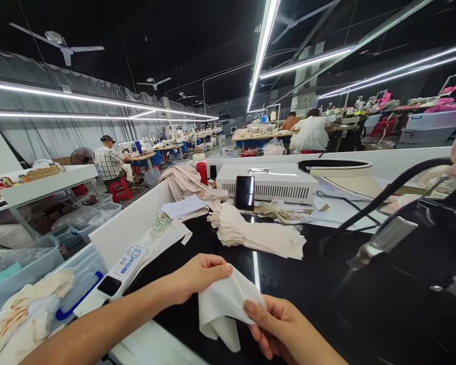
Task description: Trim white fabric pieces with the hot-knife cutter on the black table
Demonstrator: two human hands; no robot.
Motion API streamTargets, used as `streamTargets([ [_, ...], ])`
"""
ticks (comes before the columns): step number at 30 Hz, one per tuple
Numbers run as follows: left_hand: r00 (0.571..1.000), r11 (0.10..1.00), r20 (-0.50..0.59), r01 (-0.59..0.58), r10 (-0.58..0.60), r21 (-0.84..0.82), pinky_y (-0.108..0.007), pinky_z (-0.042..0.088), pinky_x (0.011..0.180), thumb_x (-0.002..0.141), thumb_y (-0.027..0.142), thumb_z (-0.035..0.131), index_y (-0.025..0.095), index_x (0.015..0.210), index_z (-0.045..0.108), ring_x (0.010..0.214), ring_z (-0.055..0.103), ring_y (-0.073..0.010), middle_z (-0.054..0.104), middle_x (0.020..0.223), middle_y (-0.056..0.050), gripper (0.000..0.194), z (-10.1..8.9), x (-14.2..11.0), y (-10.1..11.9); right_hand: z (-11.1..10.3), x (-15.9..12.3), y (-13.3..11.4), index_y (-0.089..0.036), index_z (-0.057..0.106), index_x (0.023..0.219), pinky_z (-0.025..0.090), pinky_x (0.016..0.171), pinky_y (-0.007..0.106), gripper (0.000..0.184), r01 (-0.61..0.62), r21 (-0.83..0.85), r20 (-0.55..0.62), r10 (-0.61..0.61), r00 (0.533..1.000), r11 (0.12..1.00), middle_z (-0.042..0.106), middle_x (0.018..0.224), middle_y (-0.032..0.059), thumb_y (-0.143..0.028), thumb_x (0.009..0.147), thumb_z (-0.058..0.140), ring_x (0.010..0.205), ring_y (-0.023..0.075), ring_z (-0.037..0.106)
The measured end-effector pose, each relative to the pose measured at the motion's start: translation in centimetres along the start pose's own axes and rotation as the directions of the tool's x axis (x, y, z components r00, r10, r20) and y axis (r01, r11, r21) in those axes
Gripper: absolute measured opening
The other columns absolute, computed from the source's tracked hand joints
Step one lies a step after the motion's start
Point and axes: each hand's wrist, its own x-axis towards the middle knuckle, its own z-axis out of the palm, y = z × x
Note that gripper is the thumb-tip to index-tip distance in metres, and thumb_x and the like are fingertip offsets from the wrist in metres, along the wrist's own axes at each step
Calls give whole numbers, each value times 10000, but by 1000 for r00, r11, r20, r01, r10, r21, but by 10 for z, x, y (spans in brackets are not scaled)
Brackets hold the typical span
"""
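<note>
Bin holds plastic — hands pinch cloth.

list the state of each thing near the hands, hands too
White cloth: held, partly folded, draping
Left hand: pinching the cloth
Right hand: pinching the cloth
Cream pieces: stacked, edges uneven
Phone: upright, screen dark
Green threads: loose, tangled
Pink fabric: heaped, rumpled

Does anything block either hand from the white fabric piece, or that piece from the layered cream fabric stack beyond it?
Nothing visible does. The left hand pinches the white fabric piece at its top corner, and the right hand grips its right side. Between it and the layered cream fabric stack, glossy black tabletop shows.
</note>
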Motion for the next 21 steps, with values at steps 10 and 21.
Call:
streamTargets([
  [10, 980, 964, 182, -124, 82, 234, -213, 312, 535, 774, 662, 630, 160, 749, 617, 583, 399, -95, 495, 660, 37, 503, 6, -10, -3, 13, -17, 6, -179, 731, 1018, 518, 785, 325, 598, 132, 117, -143, -115, 983, 984, 694, 796, 44, -621, 632, 845, 751, 195, 647],
  [21, 940, 509, 72, -244, 334, 825, -270, 357, 703, 954, 280, 471, 204, 903, 671, 843, 547, -202, 605, 894, -36, 220, -38, -31, 16, -11, -15, -41, -172, 787, 953, 281, 454, 214, 555, 294, -181, -523, -345, 779, 939, 471, 583, -26, -606, 613, 848, 534, 95, 376],
])
